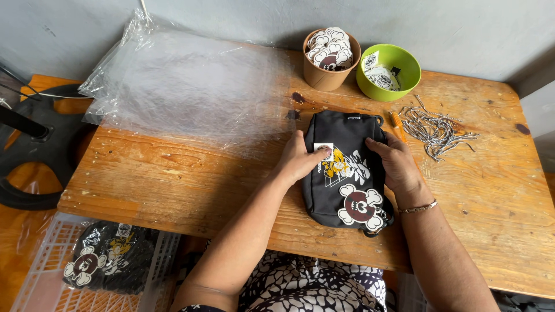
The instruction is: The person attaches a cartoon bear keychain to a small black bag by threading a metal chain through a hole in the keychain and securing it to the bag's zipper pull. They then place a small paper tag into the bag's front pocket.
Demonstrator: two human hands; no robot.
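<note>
Worn orange-brown planks made up the table (pixel 173 173), pushed against a pale grey wall. From the head camera, a black pouch (pixel 345 173) lay flat near the front edge of the table, printed with a yellow and white design and a round skull-like emblem toward its lower end. The left hand (pixel 300 159) rested on the pouch's left side, fingers loosely curled, the fingertips pressing a small white square sticker (pixel 324 149) against the fabric. The right hand (pixel 396 162) lay open and flat on the pouch's right edge, gripping nothing, with a thin bracelet (pixel 417 207) at the wrist.

Behind the pouch stood a brown paper cup (pixel 330 60) filled with round emblem patches, and just beside it a green bowl (pixel 388 71) holding small white tags. A tangle of silvery ball chains (pixel 433 130) lay to the right, near the pouch but apart from it. Clear plastic bags (pixel 179 86) were spread over the table's far left part. Below the table's left front corner, a white crate (pixel 46 271) held another black pouch (pixel 107 257) wrapped in plastic.
</note>
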